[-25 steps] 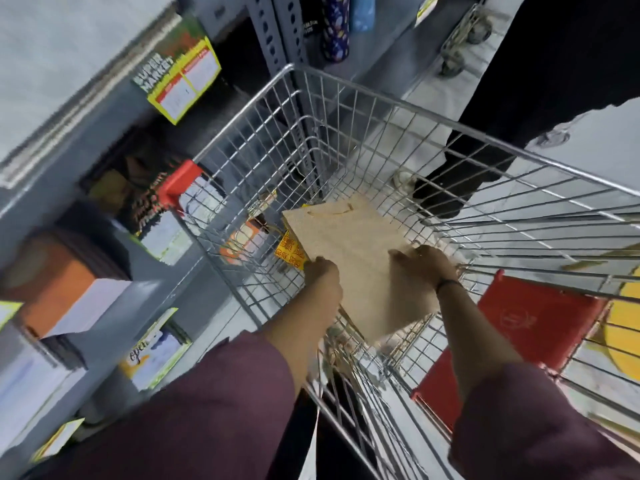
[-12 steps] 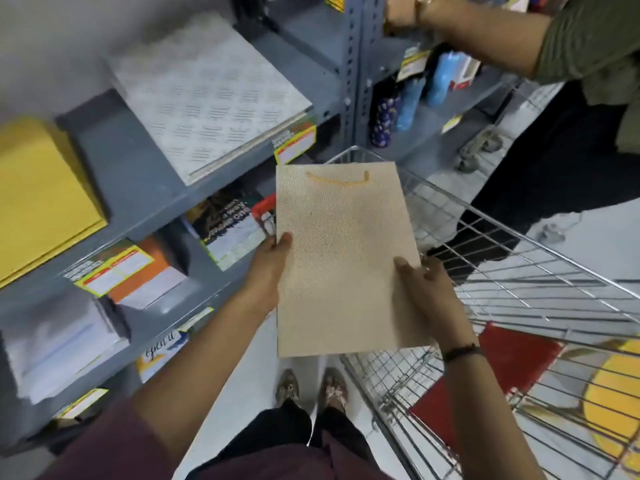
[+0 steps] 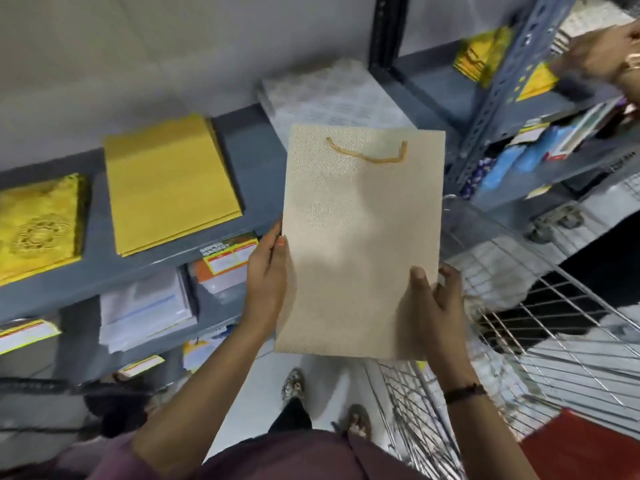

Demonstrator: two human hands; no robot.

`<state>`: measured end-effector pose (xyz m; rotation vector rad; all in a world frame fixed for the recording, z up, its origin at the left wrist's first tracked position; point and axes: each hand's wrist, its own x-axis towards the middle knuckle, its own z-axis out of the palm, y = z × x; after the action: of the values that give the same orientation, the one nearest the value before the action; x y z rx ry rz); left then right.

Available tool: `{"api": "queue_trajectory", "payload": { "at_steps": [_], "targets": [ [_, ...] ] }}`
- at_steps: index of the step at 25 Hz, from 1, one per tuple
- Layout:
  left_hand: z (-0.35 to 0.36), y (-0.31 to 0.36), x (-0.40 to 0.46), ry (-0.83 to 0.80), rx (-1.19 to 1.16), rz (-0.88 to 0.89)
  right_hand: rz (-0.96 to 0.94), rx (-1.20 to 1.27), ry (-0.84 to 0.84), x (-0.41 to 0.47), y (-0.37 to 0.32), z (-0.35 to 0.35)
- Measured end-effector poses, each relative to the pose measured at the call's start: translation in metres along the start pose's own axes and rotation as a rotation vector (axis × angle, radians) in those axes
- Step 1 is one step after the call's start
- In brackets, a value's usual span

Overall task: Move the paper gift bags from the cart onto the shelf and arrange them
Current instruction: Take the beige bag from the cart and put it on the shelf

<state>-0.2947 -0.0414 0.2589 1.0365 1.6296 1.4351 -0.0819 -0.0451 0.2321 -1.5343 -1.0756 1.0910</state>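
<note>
Gripping a flat, embossed beige paper bag (image 3: 360, 237), both hands frame its edges.

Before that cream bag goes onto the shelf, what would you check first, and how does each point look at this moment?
1. Both hands hold the bag: ok. The left hand grips one side edge of the cream gift bag, the right hand the other.
2. Bag flat and uncreased: ok, as far as its front shows.
3. Rope handle lying flat: ok.
4. Free space on the shelf: ok, a bare strip shows between the yellow stack and the white patterned stack.
5. Whether that strip is wide enough: cannot tell.
6. Another person's hand in the way: ok, it works at the next bay.
</note>
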Motion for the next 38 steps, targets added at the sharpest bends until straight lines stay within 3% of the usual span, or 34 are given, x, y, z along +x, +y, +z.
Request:
{"api": "queue_trajectory", "payload": {
  "at_steps": [10, 13, 16, 23, 30, 31, 33, 36, 38],
  "targets": [
    [-0.108, -0.008, 0.061, 0.310, 0.019, 0.093, -0.079, 0.099, -0.168, 0.031, -0.053, 0.145],
    [-0.151, -0.015, 0.097, 0.447, 0.080, 0.046, -0.107, 0.039, -0.318, 0.053, -0.078, 0.206],
    [-0.184, -0.024, 0.136, 0.516, 0.124, -0.040, -0.160, -0.040, -0.353, 0.075, -0.092, 0.268],
    [-0.220, -0.042, 0.186, 0.642, 0.521, -0.119, -0.193, -0.292, -0.395, 0.111, -0.084, 0.355],
    [-0.221, -0.047, 0.190, 0.643, 0.680, -0.163, -0.256, -0.418, -0.380, 0.119, -0.076, 0.362],
    [-0.215, -0.043, 0.186, 0.703, 0.715, -0.120, -0.250, -0.387, -0.367, 0.118, -0.076, 0.357],
    [-0.192, -0.033, 0.175, 0.795, 0.689, 0.139, -0.255, -0.284, -0.292, 0.117, -0.075, 0.336],
    [-0.124, -0.029, 0.143, 0.611, 0.501, 0.456, -0.323, -0.136, -0.139, 0.113, -0.061, 0.276],
    [-0.059, -0.035, 0.118, 0.378, 0.335, 0.400, -0.351, -0.149, 0.007, 0.113, -0.039, 0.213]
  ]
}}
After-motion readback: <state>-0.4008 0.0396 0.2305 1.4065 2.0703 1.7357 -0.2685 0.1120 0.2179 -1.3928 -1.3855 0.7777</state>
